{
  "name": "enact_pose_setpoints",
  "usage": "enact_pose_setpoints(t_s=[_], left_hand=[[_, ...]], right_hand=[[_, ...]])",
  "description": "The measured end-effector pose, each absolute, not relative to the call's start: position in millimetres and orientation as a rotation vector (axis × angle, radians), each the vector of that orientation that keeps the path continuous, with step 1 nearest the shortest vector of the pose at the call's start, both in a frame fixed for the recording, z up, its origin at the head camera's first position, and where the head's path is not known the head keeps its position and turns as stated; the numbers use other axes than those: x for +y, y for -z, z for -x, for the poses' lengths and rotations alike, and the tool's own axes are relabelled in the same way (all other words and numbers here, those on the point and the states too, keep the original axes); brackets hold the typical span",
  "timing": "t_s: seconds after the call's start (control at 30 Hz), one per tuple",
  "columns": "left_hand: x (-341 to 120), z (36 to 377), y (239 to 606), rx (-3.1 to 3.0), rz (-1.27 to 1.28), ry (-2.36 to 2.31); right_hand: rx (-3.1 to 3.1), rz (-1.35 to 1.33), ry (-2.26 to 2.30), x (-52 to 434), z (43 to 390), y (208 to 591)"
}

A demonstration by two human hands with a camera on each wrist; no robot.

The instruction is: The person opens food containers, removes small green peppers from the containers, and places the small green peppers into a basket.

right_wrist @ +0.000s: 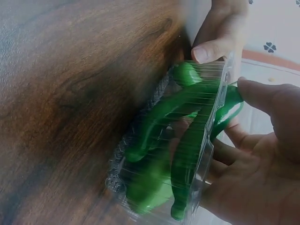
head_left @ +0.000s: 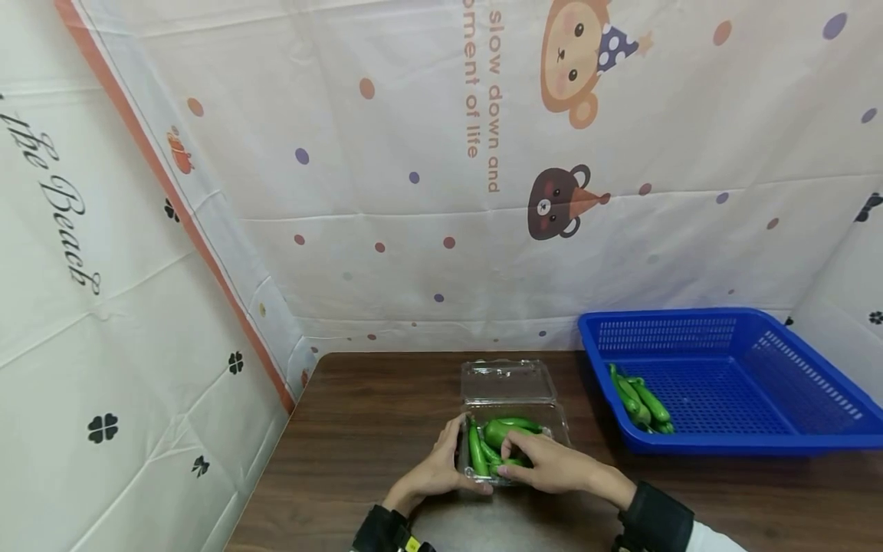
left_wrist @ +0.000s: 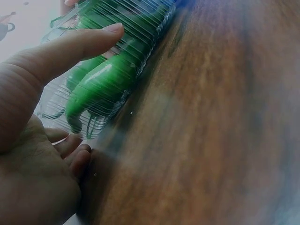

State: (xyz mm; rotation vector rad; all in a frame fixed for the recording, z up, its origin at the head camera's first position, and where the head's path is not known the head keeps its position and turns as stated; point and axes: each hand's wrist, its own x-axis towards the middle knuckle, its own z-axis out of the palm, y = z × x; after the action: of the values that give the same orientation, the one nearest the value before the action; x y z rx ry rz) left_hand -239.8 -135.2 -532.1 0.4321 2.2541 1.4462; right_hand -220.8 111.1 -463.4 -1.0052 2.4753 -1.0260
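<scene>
A clear plastic clamshell box (head_left: 560,426) stands on the table with its lid (head_left: 507,381) folded back, away from the person. Several long green peppers (head_left: 477,451) lie inside it. My left hand (head_left: 438,464) grips the box's near left corner, thumb along the front wall and fingers at the left side. From the right, my right hand (head_left: 554,464) reaches over the box and pinches a green pepper (right_wrist: 228,110) between thumb and fingers at the near rim. Part of that pepper shows through the ribbed wall in the right wrist view.
To the right, a large blue plastic basket (head_left: 731,442) holds several more green peppers (head_left: 641,402) at its left end. Dark wood table (head_left: 345,429) surrounds the box. A printed white cloth (head_left: 386,291) hangs behind the table, another along its left side.
</scene>
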Motion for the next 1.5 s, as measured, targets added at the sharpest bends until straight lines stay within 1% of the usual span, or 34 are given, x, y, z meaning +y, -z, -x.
enact_pose_setpoints(t_s=[0.5,0.7,1.1,1.33,1.5], left_hand=[[-134.3,238.4,532.6,2.275,-0.457,-1.445],[-134.9,238.8,532.8,2.3,-0.476,-1.417],[-133.9,240.7,534.3,2.313,-0.493,-1.415],[-132.4,239.4,534.2,2.304,-0.465,-1.426],[-133.2,238.8,533.9,2.296,-0.447,-1.444]], right_hand=[[2.477,1.125,1.066,112.4,223.6,467.1],[2.441,1.068,1.051,113.1,224.2,467.9],[2.596,1.101,0.914,115.4,224.0,468.2],[2.596,1.058,1.032,116.4,228.3,466.9],[2.644,1.041,1.073,116.9,233.4,455.2]])
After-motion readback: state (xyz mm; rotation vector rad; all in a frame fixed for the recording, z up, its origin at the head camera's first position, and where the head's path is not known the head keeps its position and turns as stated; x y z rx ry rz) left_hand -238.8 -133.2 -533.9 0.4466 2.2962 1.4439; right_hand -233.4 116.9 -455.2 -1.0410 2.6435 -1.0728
